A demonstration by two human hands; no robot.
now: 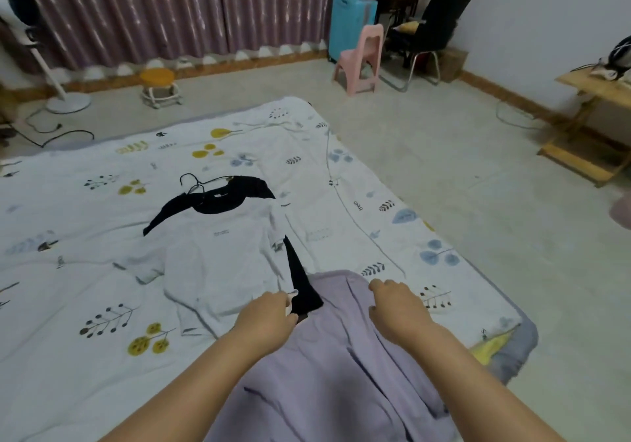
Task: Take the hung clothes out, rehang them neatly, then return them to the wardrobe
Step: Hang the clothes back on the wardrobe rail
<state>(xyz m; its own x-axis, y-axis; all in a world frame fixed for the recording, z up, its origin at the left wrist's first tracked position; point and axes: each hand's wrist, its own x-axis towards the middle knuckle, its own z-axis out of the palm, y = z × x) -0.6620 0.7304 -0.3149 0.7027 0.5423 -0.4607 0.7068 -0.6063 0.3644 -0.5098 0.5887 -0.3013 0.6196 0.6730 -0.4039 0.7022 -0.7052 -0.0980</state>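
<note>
1. a lilac garment [327, 373] lies on the bed [85, 305] at lower centre of the frame.
2. left hand [264, 315] grips its upper left edge, pinching a small white piece.
3. right hand [397, 308] is curled on the lilac cloth at its upper right; a true grip cannot be told.
4. a white shirt [222, 264] lies over a black garment [239, 192] at centre, with wire hangers [194, 182] at the collar.
</note>
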